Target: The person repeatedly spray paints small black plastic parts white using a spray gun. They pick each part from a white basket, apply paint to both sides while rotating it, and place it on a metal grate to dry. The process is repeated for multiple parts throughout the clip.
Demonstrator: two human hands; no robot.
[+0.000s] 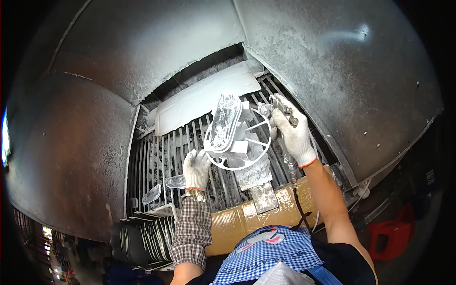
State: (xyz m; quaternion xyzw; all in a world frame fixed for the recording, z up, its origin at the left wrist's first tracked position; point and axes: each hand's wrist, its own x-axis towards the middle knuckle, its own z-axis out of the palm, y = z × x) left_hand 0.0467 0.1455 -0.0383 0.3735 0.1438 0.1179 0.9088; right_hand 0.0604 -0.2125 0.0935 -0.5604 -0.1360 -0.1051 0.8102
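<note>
A white-coated spoked wheel (262,156) stands over the slatted grate in front of me. On it rests a long oval piece shaped like a shoe sole (224,122), its top shiny and crinkled like clear film, its edge white. My left hand (196,170), in a white knit glove, is at the wheel's near left rim, fingers extended and slightly apart. To the right of the wheel, my gloved right hand (293,129) is closed around a spray gun (265,109), its nozzle end toward the oval piece. A hose (293,180) runs down from the gun. The fingers partly hide its body.
Metal booth walls (361,80) surround the grate (147,166). A pale board (204,97) lies at the back. Clear sole-shaped pieces (152,194) lie at left. A rack of dark soles (147,240) stands near left, taped cardboard (232,221) in front, a red stool (392,232) right.
</note>
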